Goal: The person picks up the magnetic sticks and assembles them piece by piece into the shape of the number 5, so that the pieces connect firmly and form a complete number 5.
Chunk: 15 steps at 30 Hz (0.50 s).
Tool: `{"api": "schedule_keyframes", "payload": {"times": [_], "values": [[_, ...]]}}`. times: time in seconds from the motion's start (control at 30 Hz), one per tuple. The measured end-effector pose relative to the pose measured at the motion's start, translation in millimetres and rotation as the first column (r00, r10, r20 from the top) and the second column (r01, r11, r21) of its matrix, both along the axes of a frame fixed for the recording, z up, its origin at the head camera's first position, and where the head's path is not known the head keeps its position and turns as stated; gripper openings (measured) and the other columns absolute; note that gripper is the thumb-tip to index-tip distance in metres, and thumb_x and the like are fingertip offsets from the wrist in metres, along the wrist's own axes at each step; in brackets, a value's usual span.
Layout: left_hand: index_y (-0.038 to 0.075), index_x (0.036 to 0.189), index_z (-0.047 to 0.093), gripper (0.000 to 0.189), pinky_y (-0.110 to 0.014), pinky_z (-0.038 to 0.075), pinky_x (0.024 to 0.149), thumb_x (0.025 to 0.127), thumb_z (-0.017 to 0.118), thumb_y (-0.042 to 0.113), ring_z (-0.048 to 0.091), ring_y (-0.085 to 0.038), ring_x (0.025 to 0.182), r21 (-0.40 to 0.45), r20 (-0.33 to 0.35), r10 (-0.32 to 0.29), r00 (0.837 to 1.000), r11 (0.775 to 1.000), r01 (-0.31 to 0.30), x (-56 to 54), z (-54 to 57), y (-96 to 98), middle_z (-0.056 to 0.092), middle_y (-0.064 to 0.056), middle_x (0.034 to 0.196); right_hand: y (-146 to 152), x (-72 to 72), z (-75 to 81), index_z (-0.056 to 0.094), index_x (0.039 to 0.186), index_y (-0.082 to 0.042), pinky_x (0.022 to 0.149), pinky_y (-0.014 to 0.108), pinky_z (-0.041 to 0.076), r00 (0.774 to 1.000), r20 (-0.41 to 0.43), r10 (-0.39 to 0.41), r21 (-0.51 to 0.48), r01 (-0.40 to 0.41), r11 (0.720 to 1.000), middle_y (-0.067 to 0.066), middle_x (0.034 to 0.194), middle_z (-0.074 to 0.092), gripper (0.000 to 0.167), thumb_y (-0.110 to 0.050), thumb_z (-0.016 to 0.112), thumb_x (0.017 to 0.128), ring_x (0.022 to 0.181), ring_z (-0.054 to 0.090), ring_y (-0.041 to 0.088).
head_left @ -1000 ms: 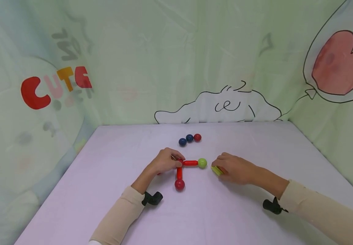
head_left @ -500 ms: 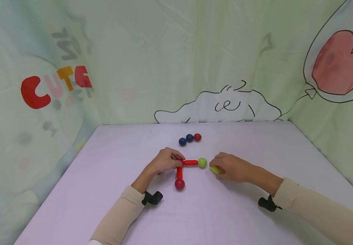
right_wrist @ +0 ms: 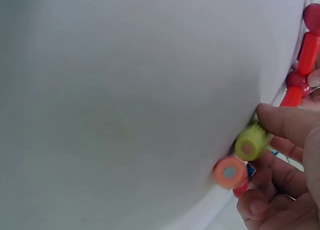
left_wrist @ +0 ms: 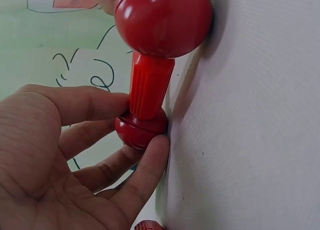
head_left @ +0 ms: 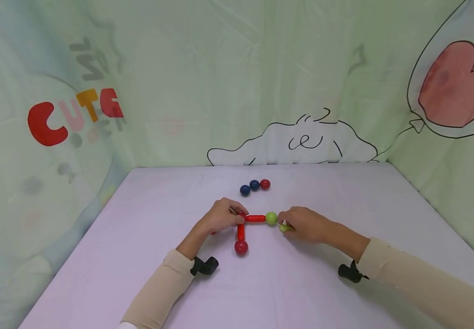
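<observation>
My left hand [head_left: 221,215] pinches a dark red ball [left_wrist: 136,133] where two red rods meet. One red rod [head_left: 241,232] runs towards the near side and ends in a larger-looking red ball [head_left: 241,247]. The other red rod [head_left: 256,219] points right, with a lime green ball [head_left: 271,218] at its tip. Just right of that ball, my right hand [head_left: 308,224] holds a yellow-green rod [right_wrist: 251,143] between thumb and fingers. An orange rod [right_wrist: 229,173] shows end-on right beside it at the fingers. Under my left wrist a further red piece [head_left: 213,233] peeks out.
Behind the hands, two dark blue balls [head_left: 245,190] and a red ball [head_left: 265,184] sit in a row on the pale tablecloth [head_left: 171,192]. A printed green curtain [head_left: 171,82] hangs along the table's back edge and both sides.
My right hand has moved left with the yellow-green rod, up close to the lime green ball, and the rod has turned more level. My left hand has stayed put on the red ball.
</observation>
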<state>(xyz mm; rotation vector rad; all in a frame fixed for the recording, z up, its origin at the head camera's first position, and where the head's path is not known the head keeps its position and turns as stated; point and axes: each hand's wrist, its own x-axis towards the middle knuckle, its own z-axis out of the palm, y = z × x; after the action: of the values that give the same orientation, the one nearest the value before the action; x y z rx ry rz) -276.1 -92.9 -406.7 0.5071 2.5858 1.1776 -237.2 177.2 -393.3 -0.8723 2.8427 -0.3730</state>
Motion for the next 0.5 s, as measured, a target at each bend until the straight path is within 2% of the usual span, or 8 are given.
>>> {"api": "schedule_keyframes", "payload": {"times": [0.23,0.4,0.5], "values": [[0.014,0.107,0.079,0.018,-0.028,0.053,0.068,0.091,0.071,0.009,0.063,-0.017,0.077,0.007,-0.015,-0.016,1.000,1.000,0.016,0.1,-0.7,-0.3,0.069,-0.001,0.093,-6.3,2.3,-3.0,0.072,0.106,-0.008,0.071,0.028,0.046,1.000,0.013,-0.001,-0.040,0.001,0.999,-0.006,0.080,0.058,0.018,-0.009,0.076,0.089,0.077,0.050,0.013],[0.014,0.107,0.079,0.018,-0.028,0.053,0.068,0.091,0.071,0.010,0.063,-0.017,0.076,0.010,-0.013,-0.018,1.000,1.000,0.018,0.8,0.8,-0.4,0.068,-0.001,0.094,-11.8,6.4,-2.6,0.073,0.108,-0.008,0.082,0.034,0.052,1.000,0.008,-0.013,-0.057,0.013,0.998,-0.004,0.093,0.066,0.019,-0.011,0.075,0.090,0.083,0.053,0.015],[0.014,0.108,0.078,0.018,-0.028,0.053,0.068,0.091,0.071,0.010,0.064,-0.017,0.077,0.010,-0.009,-0.015,1.000,1.000,0.015,0.8,1.0,-0.3,0.068,-0.001,0.094,-16.2,9.3,-1.7,0.072,0.111,-0.007,0.090,0.040,0.055,1.000,-0.005,0.007,-0.061,-0.008,0.998,-0.001,0.100,0.069,0.020,-0.011,0.074,0.091,0.087,0.057,0.016]]}}
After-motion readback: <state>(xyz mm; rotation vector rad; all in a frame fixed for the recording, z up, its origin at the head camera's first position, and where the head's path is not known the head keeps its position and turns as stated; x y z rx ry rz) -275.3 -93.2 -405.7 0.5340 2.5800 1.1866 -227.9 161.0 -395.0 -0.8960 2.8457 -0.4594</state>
